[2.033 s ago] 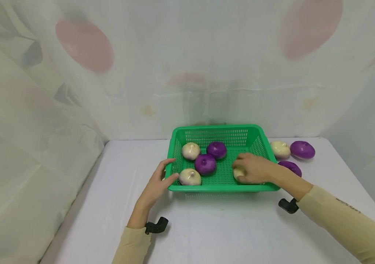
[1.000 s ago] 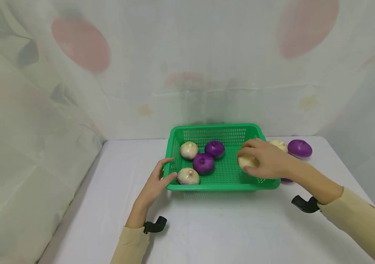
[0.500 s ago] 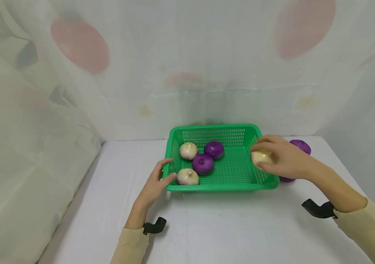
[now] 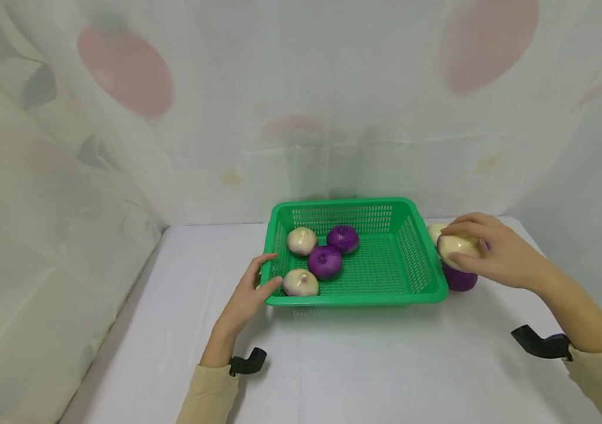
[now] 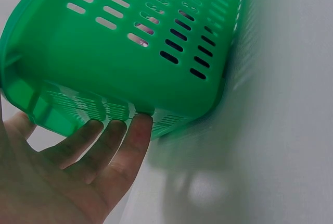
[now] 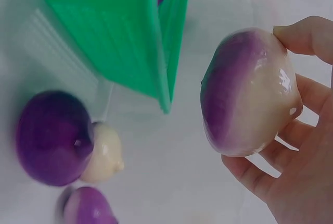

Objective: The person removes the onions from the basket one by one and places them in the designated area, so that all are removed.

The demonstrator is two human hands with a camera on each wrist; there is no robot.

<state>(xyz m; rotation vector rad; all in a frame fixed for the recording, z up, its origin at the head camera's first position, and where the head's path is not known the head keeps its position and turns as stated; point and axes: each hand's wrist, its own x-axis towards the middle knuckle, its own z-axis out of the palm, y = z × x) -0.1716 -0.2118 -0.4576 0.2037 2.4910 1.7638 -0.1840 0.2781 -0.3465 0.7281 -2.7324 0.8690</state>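
Note:
My right hand (image 4: pixel 508 250) holds a glossy white-and-purple turnip (image 6: pixel 250 96) between thumb and fingers, raised above the table just past the right side of the green plastic basket (image 4: pixel 356 301). In the right wrist view the turnip shows a cream half and a purple half. My left hand (image 4: pixel 245 294) grips the basket's left rim, its fingers (image 5: pixel 130 151) against the outside wall. Inside, toward the left, lie two cream turnips, one at the back (image 4: pixel 302 241) and one in front (image 4: pixel 301 283), and two purple round vegetables, one rear (image 4: pixel 342 238) and one nearer (image 4: pixel 324 262).
Right of the basket, partly hidden by my right hand, a purple round vegetable (image 4: pixel 460 280) and a cream one (image 4: pixel 435 231) lie on the white table (image 4: pixel 364 365). The right wrist view shows another purple one (image 6: pixel 89 207) there. A patterned curtain (image 4: pixel 216 118) hangs behind.
My right hand has lifted the turnip from the basket's right part and carried it rightward over the rim to outside. The left hand stays on the basket.

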